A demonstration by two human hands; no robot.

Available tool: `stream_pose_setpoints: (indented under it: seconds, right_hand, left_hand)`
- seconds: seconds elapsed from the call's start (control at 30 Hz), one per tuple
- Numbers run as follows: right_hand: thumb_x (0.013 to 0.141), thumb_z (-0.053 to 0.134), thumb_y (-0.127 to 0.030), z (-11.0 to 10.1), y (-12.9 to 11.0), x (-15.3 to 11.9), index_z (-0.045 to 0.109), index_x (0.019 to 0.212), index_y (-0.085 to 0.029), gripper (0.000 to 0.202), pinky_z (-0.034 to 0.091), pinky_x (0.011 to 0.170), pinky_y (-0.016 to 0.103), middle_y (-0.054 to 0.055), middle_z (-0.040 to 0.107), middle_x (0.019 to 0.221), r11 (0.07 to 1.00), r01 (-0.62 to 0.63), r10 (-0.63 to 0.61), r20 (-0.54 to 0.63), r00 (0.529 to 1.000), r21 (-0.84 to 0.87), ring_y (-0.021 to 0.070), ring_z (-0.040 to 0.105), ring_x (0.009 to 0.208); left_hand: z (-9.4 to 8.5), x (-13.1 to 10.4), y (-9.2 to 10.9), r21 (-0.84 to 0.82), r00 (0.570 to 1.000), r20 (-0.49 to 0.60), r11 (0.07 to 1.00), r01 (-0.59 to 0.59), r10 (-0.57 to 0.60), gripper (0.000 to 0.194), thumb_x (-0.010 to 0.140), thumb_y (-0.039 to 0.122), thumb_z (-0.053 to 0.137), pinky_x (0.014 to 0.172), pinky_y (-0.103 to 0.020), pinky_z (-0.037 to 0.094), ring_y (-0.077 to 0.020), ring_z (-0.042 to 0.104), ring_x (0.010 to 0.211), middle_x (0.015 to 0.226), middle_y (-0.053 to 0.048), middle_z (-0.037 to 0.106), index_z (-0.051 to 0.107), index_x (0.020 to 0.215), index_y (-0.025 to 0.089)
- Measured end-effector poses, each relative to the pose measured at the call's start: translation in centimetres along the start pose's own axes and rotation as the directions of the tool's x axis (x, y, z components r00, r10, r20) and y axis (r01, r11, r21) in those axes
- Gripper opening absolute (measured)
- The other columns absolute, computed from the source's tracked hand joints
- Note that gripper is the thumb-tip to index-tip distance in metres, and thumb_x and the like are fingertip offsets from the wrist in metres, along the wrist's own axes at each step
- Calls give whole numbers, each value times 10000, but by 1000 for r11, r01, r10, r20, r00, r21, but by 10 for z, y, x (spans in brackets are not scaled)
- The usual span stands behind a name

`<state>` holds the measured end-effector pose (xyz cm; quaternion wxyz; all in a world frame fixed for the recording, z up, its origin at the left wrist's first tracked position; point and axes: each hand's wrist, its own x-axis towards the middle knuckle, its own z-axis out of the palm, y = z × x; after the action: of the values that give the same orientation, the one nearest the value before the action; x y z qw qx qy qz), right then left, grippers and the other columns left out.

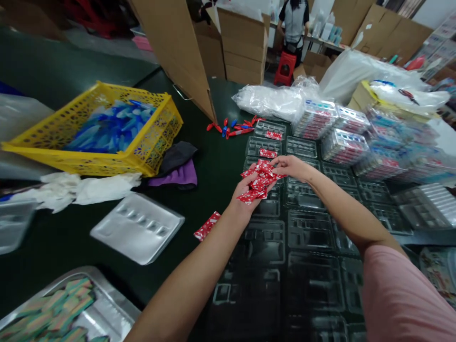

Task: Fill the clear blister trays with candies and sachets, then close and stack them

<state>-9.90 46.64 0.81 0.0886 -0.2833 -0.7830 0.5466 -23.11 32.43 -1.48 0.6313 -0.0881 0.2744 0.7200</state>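
My left hand (245, 192) is closed around a pile of small red packets (261, 179) with white marks. Over the same pile, my right hand (290, 167) pinches at a packet with thumb and fingers. Clear plastic blister trays (309, 230) lie in rows beneath and around both hands. Single red packets sit in two trays just beyond my hands, one of them here (268, 153). Another loose red packet (207, 226) rests on the dark table, left of my left forearm.
On the left stands a yellow basket (142, 154) of blue pieces, with purple cloth (178, 175) beside it. Stacked trays (138, 228) and a metal tray (117, 308) lie nearer. Filled packs (315, 118) are piled at right. A cardboard sheet (174, 47) and a person (295, 23) are behind.
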Motion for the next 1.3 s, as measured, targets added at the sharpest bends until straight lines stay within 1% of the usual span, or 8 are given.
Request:
stream_pose_setpoints:
  seconds: [0.17, 0.43, 0.57, 0.73, 0.9, 1.0, 1.13, 1.3]
  right_hand:
    - [677, 764, -378, -6, 7, -19, 658, 810, -161, 275, 399, 576, 218, -22, 642, 661, 982, -15, 42, -137, 990, 190, 96, 526, 587]
    - [826, 558, -360, -39, 19, -32, 588, 816, -199, 164, 415, 639, 256, -13, 585, 718, 982, 126, -179, -465, 867, -143, 130, 496, 645]
    - [820, 494, -218, -106, 45, -15, 592, 829, -191, 102, 429, 692, 281, -3, 572, 698, 915, -68, -237, -663, 710, -399, 158, 505, 671]
    - [809, 476, -123, -138, 82, 10, 653, 826, -161, 181, 453, 773, 312, 45, 660, 771, 762, -355, -100, -640, 762, -541, 190, 568, 746]
    - [824, 578, -144, -119, 85, 13, 697, 880, -148, 131, 463, 908, 381, 147, 670, 1025, 594, -409, -164, -602, 782, -693, 264, 586, 994]
    - [841, 586, -167, -93, 64, 5, 683, 898, -147, 114, 474, 884, 370, 129, 668, 1007, 703, -321, -215, -620, 755, -635, 247, 596, 968]
    - [875, 610, -446, -33, 28, -19, 651, 871, -176, 273, 440, 594, 252, 17, 667, 738, 990, -60, 15, -326, 945, -127, 140, 586, 619]
    - [627, 846, -473, 31, 12, -60, 632, 842, -175, 425, 355, 515, 210, -43, 605, 603, 947, -75, 126, -147, 981, 312, 89, 513, 538]
  left_hand:
    - [8, 2, -10, 17, 999, -3, 999, 51, -51, 478, 829, 35, 547, 1011, -570, 501, -273, 693, 1112, 1238, -109, 694, 549, 1263, 235]
    - [18, 1, -21, -5, 998, 9, 998, 65, -65, 460, 812, 31, 537, 1056, -571, 467, -277, 661, 1174, 1276, -107, 677, 555, 1231, 218]
    - [18, -1, -19, 5, 997, 24, 998, 69, -69, 424, 826, 27, 505, 1067, -552, 464, -267, 645, 1201, 1270, -104, 678, 572, 1201, 214]
    - [15, 1, -18, 5, 996, -29, 996, 85, -85, 411, 826, 30, 515, 1031, -575, 487, -289, 653, 1185, 1228, -116, 695, 568, 1194, 206]
    - [10, 2, -18, -10, 997, -3, 997, 76, -76, 449, 829, 28, 521, 1023, -559, 504, -283, 648, 1194, 1286, -115, 668, 551, 1234, 220]
    - [6, 3, -19, -5, 998, 18, 998, 62, -62, 481, 829, 36, 533, 1024, -557, 505, -287, 644, 1201, 1326, -112, 645, 529, 1266, 235]
    - [0, -4, -22, 26, 999, 26, 999, 34, -35, 514, 816, 47, 562, 1035, -535, 501, -271, 665, 1166, 1320, -102, 649, 517, 1289, 244]
    - [-10, -29, -30, 117, 998, -52, 992, 43, -37, 527, 816, 56, 579, 1055, -581, 464, -270, 701, 1084, 1240, -104, 684, 507, 1306, 235]
